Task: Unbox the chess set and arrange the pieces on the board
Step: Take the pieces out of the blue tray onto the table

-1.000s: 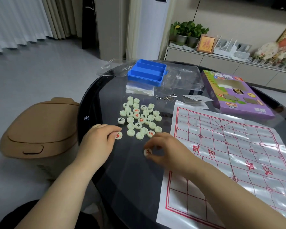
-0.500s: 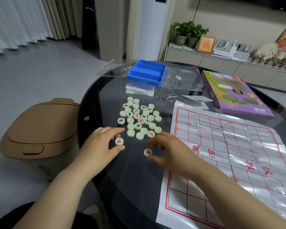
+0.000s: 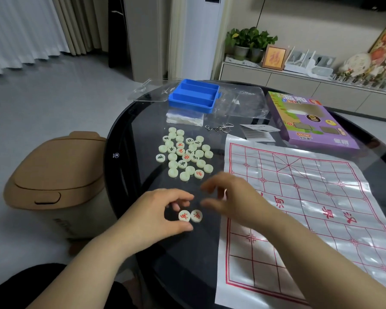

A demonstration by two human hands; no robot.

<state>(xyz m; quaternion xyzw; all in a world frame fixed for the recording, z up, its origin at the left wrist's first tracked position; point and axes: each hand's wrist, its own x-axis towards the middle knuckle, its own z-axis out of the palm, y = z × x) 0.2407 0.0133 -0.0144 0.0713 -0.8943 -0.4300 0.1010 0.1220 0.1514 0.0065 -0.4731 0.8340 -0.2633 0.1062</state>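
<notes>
Head view: a person sits at a round dark table with a chess set unpacked on it.
Board: white sheet with red grid lines, lying flat; no piece stands on it.
Left hand: just off the board's left edge; fingers curled round the left piece, thumb against its near edge, forefinger arched over it.
Right hand: over the board's left edge, blurred; fingers loose and spread, grasping nothing.
Right piece: flat on the table, touching the left piece, between it and the board; both show red characters.
Pile of pieces: pale discs, some face up in red or black, loosely grouped left of the board's far corner, beyond the hands.
Blue tray: beyond the pile, farther from the board, its compartments showing nothing inside.
Purple box: just beyond the board's far edge.
Metal rings and leaflet: between the tray and the board's far edge.
Brown bin: on the floor, well left of the board.
</notes>
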